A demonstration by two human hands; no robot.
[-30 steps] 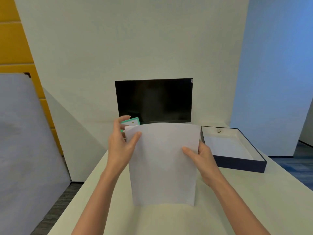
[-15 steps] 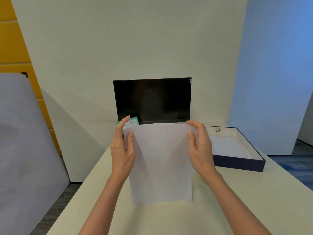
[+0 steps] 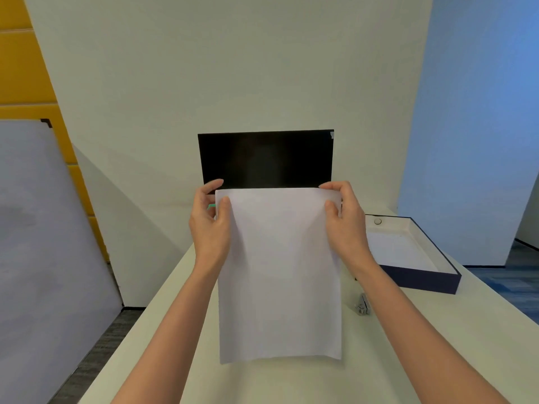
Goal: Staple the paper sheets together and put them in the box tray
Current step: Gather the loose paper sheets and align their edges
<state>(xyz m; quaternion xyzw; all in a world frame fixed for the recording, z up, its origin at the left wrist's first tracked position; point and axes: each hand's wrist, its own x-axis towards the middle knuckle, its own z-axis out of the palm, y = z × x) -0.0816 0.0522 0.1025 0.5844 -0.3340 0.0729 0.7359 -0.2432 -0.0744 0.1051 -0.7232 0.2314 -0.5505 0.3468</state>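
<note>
I hold a stack of white paper sheets [image 3: 280, 275] upright over the table, its bottom edge near the tabletop. My left hand [image 3: 208, 225] pinches the top left corner and my right hand [image 3: 345, 225] pinches the top right corner. A small silver stapler [image 3: 362, 304] lies on the table just right of the sheets, under my right forearm. The box tray [image 3: 423, 277], dark blue outside and white inside, sits open at the right; a small round object [image 3: 378, 221] lies in its far corner.
A black monitor [image 3: 265, 158] stands behind the sheets at the back of the cream table [image 3: 437, 345]. A green and white card [image 3: 211, 206] peeks out behind my left hand. A grey board [image 3: 43, 258] leans at the left, beyond the table edge.
Both hands slid up to the sheets' top corners and the stack rose slightly and straightened. The stapler has come into view at the right of the sheets.
</note>
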